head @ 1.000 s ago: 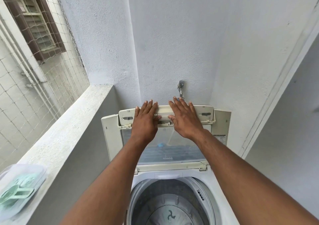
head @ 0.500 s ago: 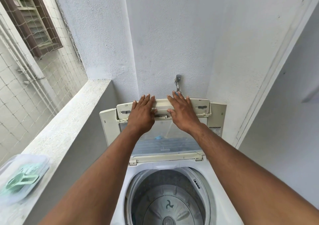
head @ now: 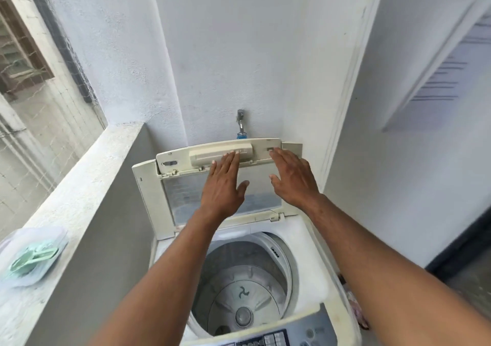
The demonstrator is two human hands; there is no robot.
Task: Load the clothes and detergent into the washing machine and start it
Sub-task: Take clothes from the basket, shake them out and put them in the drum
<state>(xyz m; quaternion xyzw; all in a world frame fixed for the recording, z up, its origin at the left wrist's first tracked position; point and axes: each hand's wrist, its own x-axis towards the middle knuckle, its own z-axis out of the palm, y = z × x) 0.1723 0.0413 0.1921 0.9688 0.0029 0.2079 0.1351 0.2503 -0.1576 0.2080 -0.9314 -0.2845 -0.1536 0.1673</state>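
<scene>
A white top-loading washing machine (head: pixel 313 242) stands against the back wall with its folding lid (head: pixel 175 186) raised upright. The drum (head: pixel 244 287) is open and holds no clothes that I can see. My left hand (head: pixel 223 186) reaches forward with straight fingers, its fingertips at the lid's cream handle bar (head: pixel 212 155). My right hand (head: pixel 292 178) is spread flat just in front of the lid's right end, fingers straight. Neither hand grips anything. The control panel (head: pixel 287 335) shows at the bottom edge.
A concrete ledge (head: pixel 87 186) runs along the left. On it lies a clear plastic packet (head: pixel 32 258) with a green object inside. A tap (head: pixel 240 122) sticks out of the wall above the lid. Netting covers the opening at left. A doorway is at right.
Both hands have slid down and to the right off the lid's top bar and now sit lower and looser. The view has tilted down, showing more of the drum and the control panel.
</scene>
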